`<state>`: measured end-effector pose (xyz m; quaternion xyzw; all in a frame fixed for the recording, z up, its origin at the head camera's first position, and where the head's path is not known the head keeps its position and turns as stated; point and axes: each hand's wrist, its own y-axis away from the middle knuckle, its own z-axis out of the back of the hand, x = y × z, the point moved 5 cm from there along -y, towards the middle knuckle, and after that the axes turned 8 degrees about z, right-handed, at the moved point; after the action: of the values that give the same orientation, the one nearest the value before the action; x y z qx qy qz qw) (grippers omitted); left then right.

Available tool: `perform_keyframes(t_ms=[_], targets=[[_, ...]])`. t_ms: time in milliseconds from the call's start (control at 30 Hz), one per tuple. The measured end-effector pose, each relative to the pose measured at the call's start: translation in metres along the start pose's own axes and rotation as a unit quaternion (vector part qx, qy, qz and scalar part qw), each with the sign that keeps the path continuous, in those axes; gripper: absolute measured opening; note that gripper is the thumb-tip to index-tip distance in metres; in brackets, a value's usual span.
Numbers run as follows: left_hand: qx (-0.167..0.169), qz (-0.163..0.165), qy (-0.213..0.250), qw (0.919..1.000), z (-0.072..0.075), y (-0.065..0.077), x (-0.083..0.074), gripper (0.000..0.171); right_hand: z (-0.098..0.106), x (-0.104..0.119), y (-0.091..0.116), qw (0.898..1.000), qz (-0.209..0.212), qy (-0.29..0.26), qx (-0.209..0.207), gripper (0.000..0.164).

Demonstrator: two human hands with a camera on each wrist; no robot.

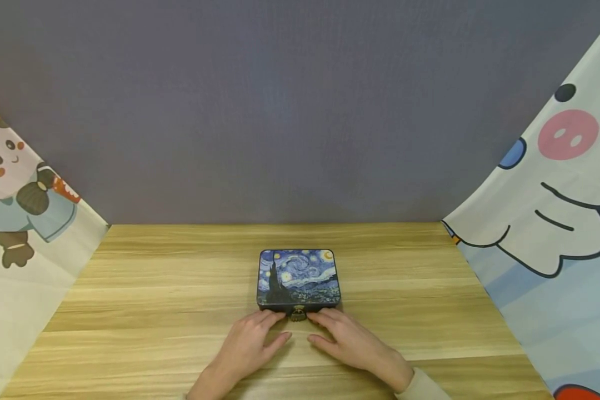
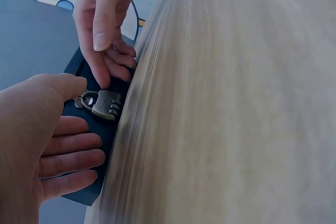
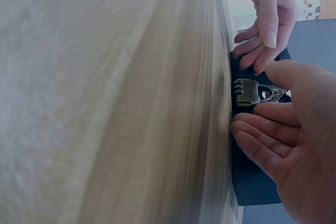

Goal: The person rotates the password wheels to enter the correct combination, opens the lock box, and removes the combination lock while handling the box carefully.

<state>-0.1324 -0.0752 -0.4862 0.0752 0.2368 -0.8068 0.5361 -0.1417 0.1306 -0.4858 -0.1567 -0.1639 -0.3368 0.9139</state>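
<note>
A flat rectangular box point(image 1: 302, 278) with a starry night painting on its lid lies closed on the wooden table. From the clasp on its dark front hangs a small combination padlock point(image 1: 298, 315); its number dials show in the left wrist view on the padlock's body point(image 2: 108, 105). My left hand point(image 1: 245, 344) rests with loose fingers against the box front, left of the padlock. On the other side, my right hand point(image 1: 352, 341) touches the front the same way. Both thumbs stand apart from the fingers, and neither hand grips anything.
A grey wall panel point(image 1: 275, 111) rises behind the table point(image 1: 170, 289). Cloths with cartoon prints hang at both sides, a cow-like figure on the left cloth point(image 1: 35, 294) and a pink-snouted figure on the right cloth point(image 1: 530, 250).
</note>
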Motion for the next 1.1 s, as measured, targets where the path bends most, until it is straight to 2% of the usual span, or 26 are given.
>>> perform_keyframes(t_ms=[300, 567, 1100], targets=[[0.005, -0.001, -0.003, 1.0, -0.0012, -0.0001, -0.0009, 0.041, -0.0017, 0.0011, -0.0006, 1.0, 0.009, 0.0, -0.006, 0.052], [0.0, -0.01, -0.005, 0.9999, -0.0023, -0.0012, -0.0035, 0.042, -0.002, 0.0012, -0.001, 1.0, 0.005, -0.001, -0.004, 0.052], [0.004, -0.006, 0.005, 1.0, -0.0041, -0.0034, -0.0063, 0.041, -0.0017, 0.0017, -0.0021, 1.0, -0.001, -0.01, 0.006, 0.05]])
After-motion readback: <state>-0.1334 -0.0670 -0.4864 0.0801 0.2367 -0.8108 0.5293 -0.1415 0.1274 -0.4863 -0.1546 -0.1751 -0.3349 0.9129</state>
